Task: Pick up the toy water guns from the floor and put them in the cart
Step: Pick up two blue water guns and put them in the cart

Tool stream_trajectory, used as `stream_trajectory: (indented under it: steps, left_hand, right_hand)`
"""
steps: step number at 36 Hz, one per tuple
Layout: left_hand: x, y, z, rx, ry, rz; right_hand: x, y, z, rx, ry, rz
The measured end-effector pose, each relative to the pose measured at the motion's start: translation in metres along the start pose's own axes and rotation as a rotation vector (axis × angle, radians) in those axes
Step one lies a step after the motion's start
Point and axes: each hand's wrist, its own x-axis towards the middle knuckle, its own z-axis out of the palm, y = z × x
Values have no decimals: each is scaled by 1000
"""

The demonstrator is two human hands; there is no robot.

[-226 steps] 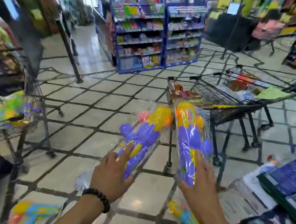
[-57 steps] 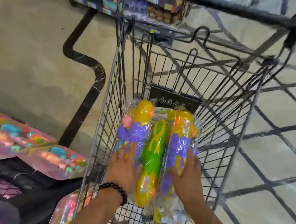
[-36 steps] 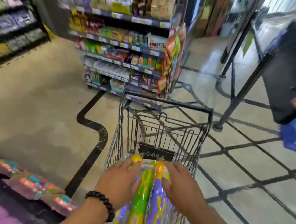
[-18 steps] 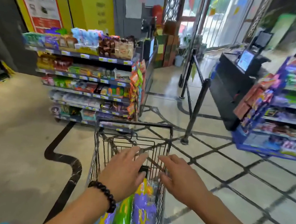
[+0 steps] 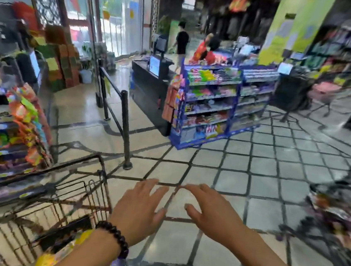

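Note:
A black wire cart point(image 5: 99, 168) stands at the lower left, blurred by camera motion. Packaged toy water guns point(image 5: 76, 246), yellow and purple in clear plastic, lie inside it, mostly hidden behind my left forearm. My left hand point(image 5: 138, 211), with a dark bead bracelet at the wrist, hovers to the right of the cart, fingers spread and holding nothing. Beside it my right hand point(image 5: 209, 212) also hangs over the tiled floor with fingers spread and empty. No water gun on the floor is visible in this view.
Snack shelves point(image 5: 8, 128) line the left. A black barrier post point(image 5: 125, 127) stands ahead of the cart, and a blue display rack point(image 5: 212, 106) with a checkout counter lies beyond. Another loaded cart point(image 5: 344, 207) sits at the right edge. Two people stand far back.
Both hands let go of the water guns in the cart and lifted away. The view has swung right, so the cart now lies at the lower left.

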Motion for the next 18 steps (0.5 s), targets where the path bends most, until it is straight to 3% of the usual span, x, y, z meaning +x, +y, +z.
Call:
stream_trajectory:
  steps: [10,18]
  left_hand:
    - [59,150,17,6,-137,335]
    - [94,318,52,37,-215,575]
  right_hand:
    - [-121,118,-46,79,129,296]
    - [-256,222,-91,112,198,559]
